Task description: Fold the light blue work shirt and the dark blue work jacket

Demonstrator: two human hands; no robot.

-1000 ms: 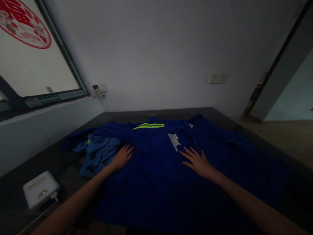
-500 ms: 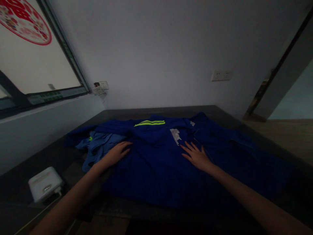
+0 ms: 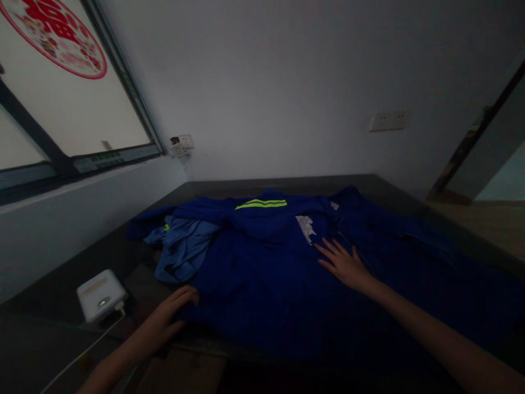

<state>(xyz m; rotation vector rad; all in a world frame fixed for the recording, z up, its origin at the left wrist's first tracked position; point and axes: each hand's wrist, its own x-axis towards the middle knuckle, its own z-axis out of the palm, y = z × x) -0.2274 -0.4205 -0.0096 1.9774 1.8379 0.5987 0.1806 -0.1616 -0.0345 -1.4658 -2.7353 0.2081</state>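
Observation:
A dark blue work jacket [image 3: 262, 284] lies spread over the dark table, with a bright yellow-green striped band [image 3: 262, 204] and a pale grey printed patch [image 3: 305, 227] on it. At its near left corner, my left hand [image 3: 174, 312] has its fingers curled over the hem, thumb lower down; the cloth between them is dim. My right hand [image 3: 348, 268] rests flat on the jacket beside the patch, fingers spread. Lighter blue cloth [image 3: 186, 249] lies crumpled against the jacket's left side, near the sleeve.
A white box-shaped device [image 3: 101, 295] with a cable [image 3: 82, 355] sits on the table at left. The table's back edge [image 3: 287, 182] meets a wall with sockets [image 3: 389, 121]. A window [image 3: 115, 109] is at upper left, a door frame [image 3: 463, 153] at right.
My left hand has moved from the jacket's upper left side down to its near left corner, and its fingers have curled. My right hand stays flat by the patch. The view has shifted slightly left.

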